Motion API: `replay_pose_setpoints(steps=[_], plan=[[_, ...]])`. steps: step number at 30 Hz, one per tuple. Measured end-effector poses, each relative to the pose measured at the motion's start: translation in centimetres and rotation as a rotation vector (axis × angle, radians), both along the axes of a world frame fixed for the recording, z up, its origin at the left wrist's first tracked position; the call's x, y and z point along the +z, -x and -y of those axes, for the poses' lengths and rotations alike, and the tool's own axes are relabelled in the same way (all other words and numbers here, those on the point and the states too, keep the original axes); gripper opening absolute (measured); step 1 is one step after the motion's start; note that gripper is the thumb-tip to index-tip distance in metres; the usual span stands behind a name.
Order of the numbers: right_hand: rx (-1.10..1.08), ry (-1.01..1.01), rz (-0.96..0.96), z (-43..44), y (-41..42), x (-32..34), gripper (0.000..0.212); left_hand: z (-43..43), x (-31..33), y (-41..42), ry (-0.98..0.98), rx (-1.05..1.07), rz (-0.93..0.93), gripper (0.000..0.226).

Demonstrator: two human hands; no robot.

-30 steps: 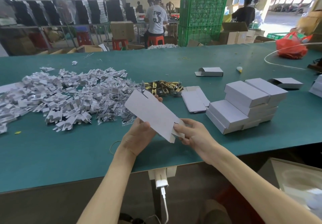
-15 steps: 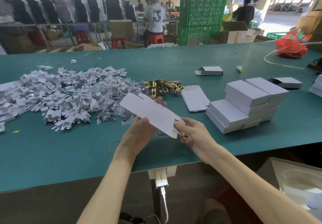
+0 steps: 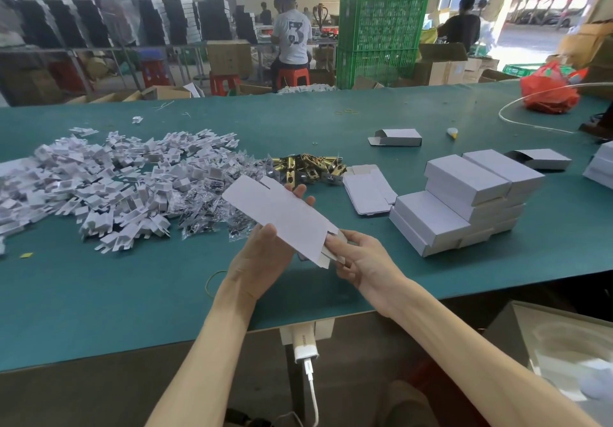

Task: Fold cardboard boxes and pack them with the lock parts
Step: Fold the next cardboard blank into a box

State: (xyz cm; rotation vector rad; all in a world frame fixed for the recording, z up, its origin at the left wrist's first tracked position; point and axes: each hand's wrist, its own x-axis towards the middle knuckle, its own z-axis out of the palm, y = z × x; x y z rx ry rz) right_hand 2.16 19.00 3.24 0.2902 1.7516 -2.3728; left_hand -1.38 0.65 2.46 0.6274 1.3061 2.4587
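Note:
A flat white cardboard box blank (image 3: 282,217) is held above the green table (image 3: 99,294), tilted from upper left to lower right. My left hand (image 3: 262,257) grips it from below, fingertips showing past its far edge. My right hand (image 3: 358,260) pinches the flaps at its lower right end. Brass lock parts (image 3: 308,166) lie in a heap behind the blank. More flat blanks (image 3: 368,191) are stacked to the right of them. Closed white boxes (image 3: 464,201) form a stack at the right.
A wide pile of white folded inserts (image 3: 99,181) and small bagged parts (image 3: 202,214) covers the left of the table. Open boxes (image 3: 396,138) (image 3: 540,159) lie further back. A red bag (image 3: 550,89) and a clear tube sit far right. People work behind the table.
The blank has tipped flatter and lower at its far end. My right hand's fingers have moved in on the flaps at the near end.

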Motion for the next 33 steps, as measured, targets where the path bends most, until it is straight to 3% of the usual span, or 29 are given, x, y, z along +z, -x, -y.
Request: replay_pose_setpoints(steps=[4, 13, 21, 27, 30, 33], plan=[[-0.010, 0.005, 0.005, 0.1, -0.1, 0.0, 0.038, 0.0, -0.2, 0.3, 0.020, 0.001, -0.010, 0.121], [-0.097, -0.071, -0.011, 0.8, 0.0, -0.3, 0.052, 0.1, -0.3, 0.2, 0.037, 0.009, 0.040, 0.105], [-0.133, -0.318, -0.106, 1.6, -0.4, -0.3, 0.069, 0.2, -0.6, 0.8, 0.015, 0.055, 0.064, 0.108], [-0.041, -0.704, -0.268, 2.0, -0.7, -0.5, 0.050, 0.2, -0.2, 0.6, -0.052, 0.030, 0.128, 0.100], [-0.025, -0.937, -0.409, 2.1, -0.9, -0.4, 0.031, 0.0, 0.0, 0.5, -0.049, -0.005, 0.165, 0.111], [-0.012, -1.043, -0.474, 2.0, -1.2, -0.2, 0.018, -0.1, -0.3, 0.5, -0.001, -0.016, 0.152, 0.117]])
